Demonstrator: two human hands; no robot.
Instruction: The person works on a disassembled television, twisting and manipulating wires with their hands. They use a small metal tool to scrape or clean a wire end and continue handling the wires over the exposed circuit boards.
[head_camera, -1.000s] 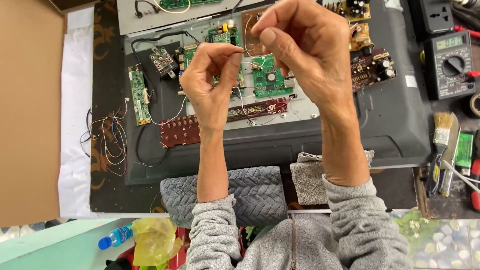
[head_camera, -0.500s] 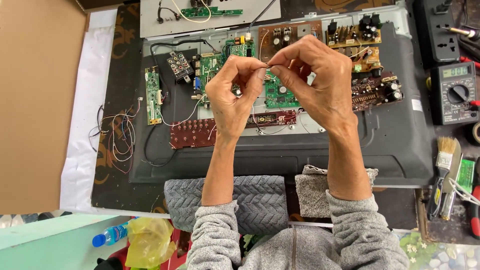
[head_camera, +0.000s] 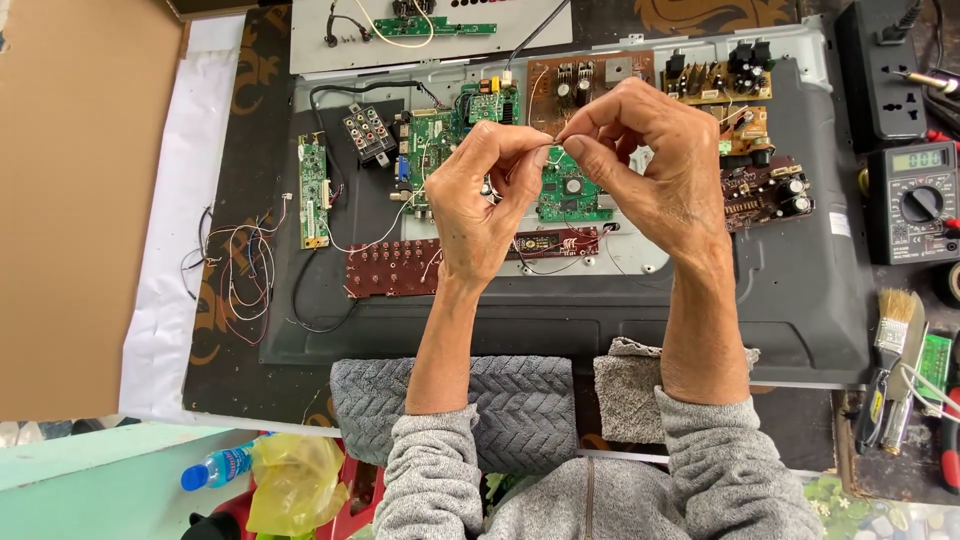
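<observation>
Above television back (head_camera: 800, 300), wire (head_camera: 556, 138) between fingertips (head_camera: 540, 155)

Behind the left hand (head_camera: 480, 210) and right hand (head_camera: 650, 170) lie green circuit boards (head_camera: 575, 190) on a dark grey panel back (head_camera: 800, 300), a dark red board (head_camera: 390, 270) below-left, brown boards (head_camera: 760, 190) to the right, and grey herringbone-patterned cloth (head_camera: 520, 410) beneath the grey-sleeved wrists.

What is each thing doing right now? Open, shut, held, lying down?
Left hand: fingertips pinched on something tiny.
Right hand: pinching it too.
Television back: open, circuit boards bare.
Multimeter: lying flat, screen lit.
Brush: lying down.
Water bottle: capped, on its side.
</observation>
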